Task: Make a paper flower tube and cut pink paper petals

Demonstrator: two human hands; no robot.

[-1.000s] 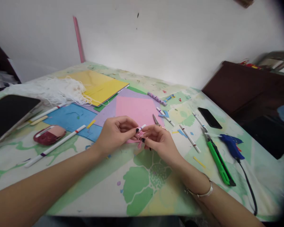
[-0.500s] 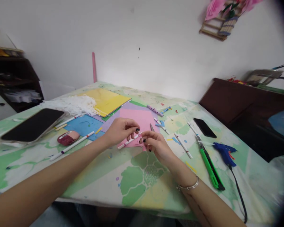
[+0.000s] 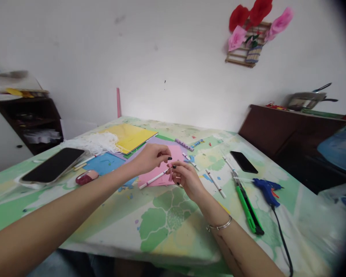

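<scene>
My right hand [image 3: 188,179] pinches a small pink paper strip [image 3: 170,176], which hangs down from the fingertips. Just above it, my left hand [image 3: 151,158] has thumb and forefinger pressed together; what is between them, if anything, is too small to make out. A white marker-like stick with coloured bands [image 3: 154,179] slants below the left hand, its upper end reaching the right fingertips. Beneath both hands lies a pink paper sheet [image 3: 145,175], partly on a purple sheet.
To the right are several banded sticks [image 3: 216,184], a green utility knife [image 3: 248,206], a blue glue gun [image 3: 266,192] with its cord, and a black phone [image 3: 244,161]. Leftward lie white yarn [image 3: 99,143], a yellow folder [image 3: 132,134], blue paper [image 3: 103,163] and a larger phone [image 3: 53,164].
The head view has tilted upward, showing more of the wall flowers. Both hands stay close together over the pink sheet, and the pink strip remains at the right fingertips.
</scene>
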